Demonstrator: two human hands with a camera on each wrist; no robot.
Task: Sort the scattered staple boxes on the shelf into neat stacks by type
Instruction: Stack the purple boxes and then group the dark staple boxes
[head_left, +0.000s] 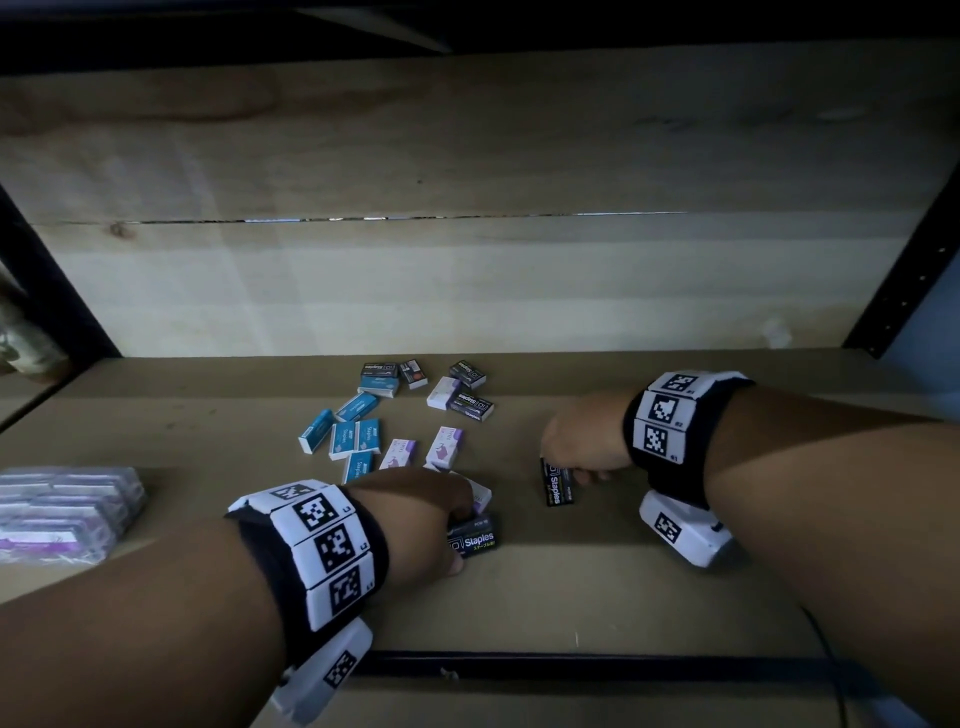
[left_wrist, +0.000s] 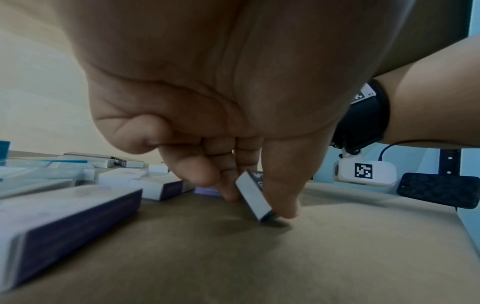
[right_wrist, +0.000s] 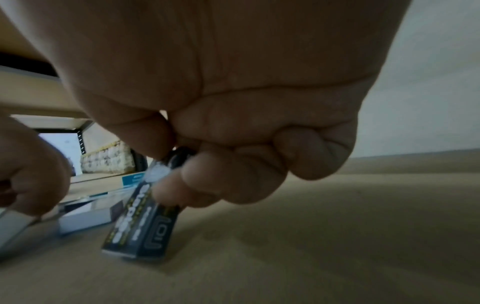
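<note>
Two black staple boxes are in our hands on the shelf (head_left: 649, 582). Our left hand (head_left: 415, 514) pinches one black box (head_left: 475, 538) between thumb and fingers near the front middle of the shelf; from the left wrist view this box (left_wrist: 253, 195) is tilted, one corner down on the board. Our right hand (head_left: 584, 441) has its grip closed on the upper end of a second black box (head_left: 558, 483), well apart from the first; in the right wrist view this box (right_wrist: 141, 222) stands steeply with its lower end on the shelf.

Behind our hands the other boxes lie scattered: a group of blue boxes (head_left: 348, 434) on the left, purple and white boxes (head_left: 444, 447) in the middle, and more black boxes (head_left: 470, 405) toward the back. At the far left edge we see a wrapped bundle of purple packs (head_left: 62, 512).
</note>
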